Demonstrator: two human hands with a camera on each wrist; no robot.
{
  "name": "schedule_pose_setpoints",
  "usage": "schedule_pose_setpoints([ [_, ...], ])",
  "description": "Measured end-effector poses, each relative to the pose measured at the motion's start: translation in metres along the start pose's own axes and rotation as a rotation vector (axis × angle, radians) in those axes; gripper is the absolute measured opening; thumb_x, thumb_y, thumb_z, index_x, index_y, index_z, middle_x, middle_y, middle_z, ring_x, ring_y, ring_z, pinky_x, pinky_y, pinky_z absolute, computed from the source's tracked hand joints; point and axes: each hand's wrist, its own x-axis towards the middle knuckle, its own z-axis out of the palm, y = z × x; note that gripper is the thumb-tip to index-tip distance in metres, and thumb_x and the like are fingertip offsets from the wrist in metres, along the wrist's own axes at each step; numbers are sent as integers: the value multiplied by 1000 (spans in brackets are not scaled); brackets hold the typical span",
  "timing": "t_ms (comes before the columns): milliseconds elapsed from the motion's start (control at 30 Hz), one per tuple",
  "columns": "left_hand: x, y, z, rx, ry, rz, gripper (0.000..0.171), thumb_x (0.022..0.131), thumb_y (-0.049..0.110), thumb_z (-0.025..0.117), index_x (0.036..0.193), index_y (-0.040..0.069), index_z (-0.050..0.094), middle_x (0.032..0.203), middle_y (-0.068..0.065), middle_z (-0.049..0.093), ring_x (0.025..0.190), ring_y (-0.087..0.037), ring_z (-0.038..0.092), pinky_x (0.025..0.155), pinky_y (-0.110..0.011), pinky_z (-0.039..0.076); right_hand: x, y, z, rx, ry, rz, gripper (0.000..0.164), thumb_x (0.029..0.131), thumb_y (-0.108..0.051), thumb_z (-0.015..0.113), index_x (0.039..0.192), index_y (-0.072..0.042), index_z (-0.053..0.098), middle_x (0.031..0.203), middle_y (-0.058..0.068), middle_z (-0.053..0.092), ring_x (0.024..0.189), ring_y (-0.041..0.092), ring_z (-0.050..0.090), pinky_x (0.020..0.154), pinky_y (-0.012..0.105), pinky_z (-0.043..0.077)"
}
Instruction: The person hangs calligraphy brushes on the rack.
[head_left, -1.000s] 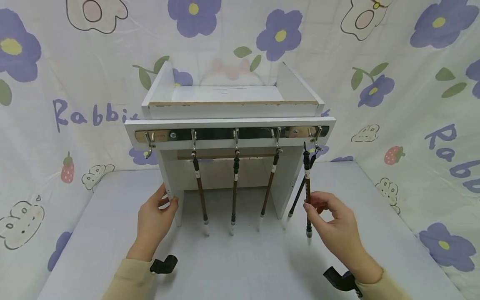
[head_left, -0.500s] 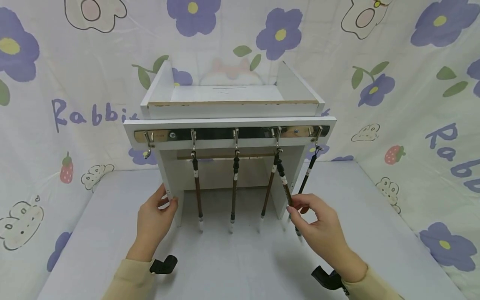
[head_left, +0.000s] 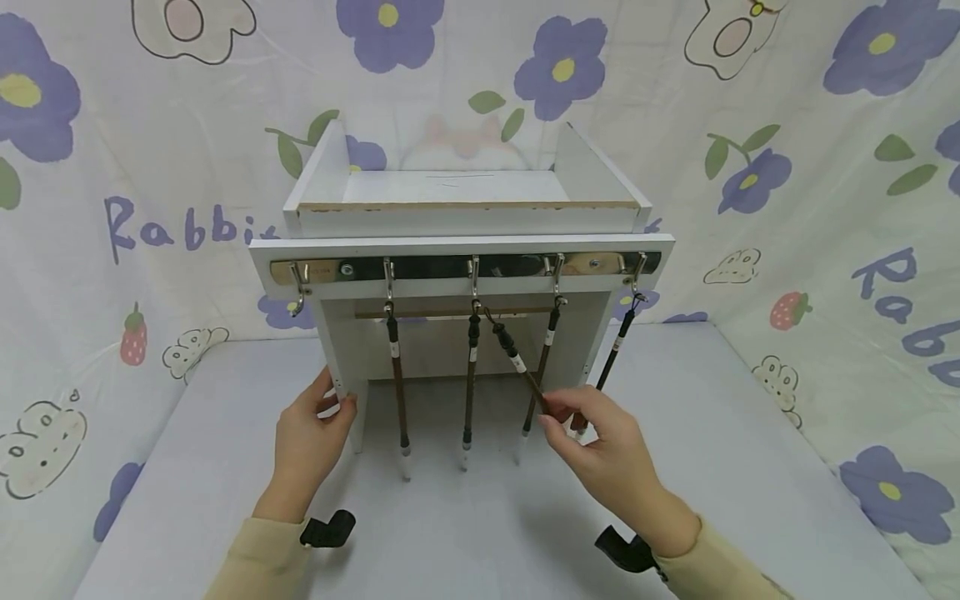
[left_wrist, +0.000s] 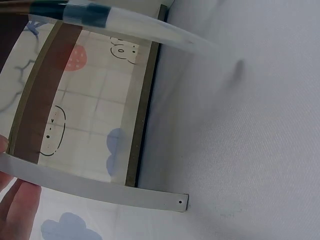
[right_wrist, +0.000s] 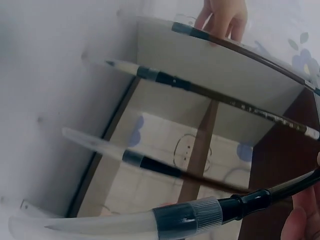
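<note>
In the head view my right hand (head_left: 611,454) pinches a calligraphy brush (head_left: 517,361) by its handle. This brush is tilted, its cord loop up and to the left, between the middle and second-from-right hanging brushes. A clear cap covers its bristles (right_wrist: 100,227) in the right wrist view. My left hand (head_left: 311,442) grips the left side panel (head_left: 337,358) of a white wooden rack (head_left: 465,222), thumb in front. Several other brushes (head_left: 397,375) hang bristles down from the metal hook strip (head_left: 510,266); the leftmost hook (head_left: 299,287) bears no brush.
The rack stands on a white-covered table (head_left: 420,533). Behind it hangs a patterned cloth (head_left: 450,92) with flowers and rabbits. Hanging brushes (right_wrist: 215,95) lie close to my right hand. Black wrist mounts (head_left: 626,550) stick out below both hands.
My right hand has moved left with the brush, from beside the rightmost hook to past the second hook from the right. The brush has gone from upright to tilted. My left hand stays put.
</note>
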Motion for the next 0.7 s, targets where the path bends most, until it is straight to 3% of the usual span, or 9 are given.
schedule_pose_setpoints([
  [267,0,1,0,1,-7,-16,53,93,17,63,144,16,48,132,-11,59,104,-30,65,78,-36,57,5,-6,20,7,-81,34,25,85,-4,70,109,-10,66,93,-5,64,80,10,59,61,21,50],
  [533,0,3,-1,3,-4,-13,54,93,17,63,145,15,47,133,-11,58,104,-30,65,78,-36,57,13,-14,34,6,-147,51,21,87,-7,69,107,-12,66,94,-6,64,82,7,59,65,20,52],
  [700,0,2,-1,2,-6,-20,54,93,17,63,145,16,47,133,-10,58,105,-30,65,78,-36,57,17,-19,39,7,-164,64,19,88,-7,69,106,-12,67,93,-6,63,81,7,59,60,24,53],
])
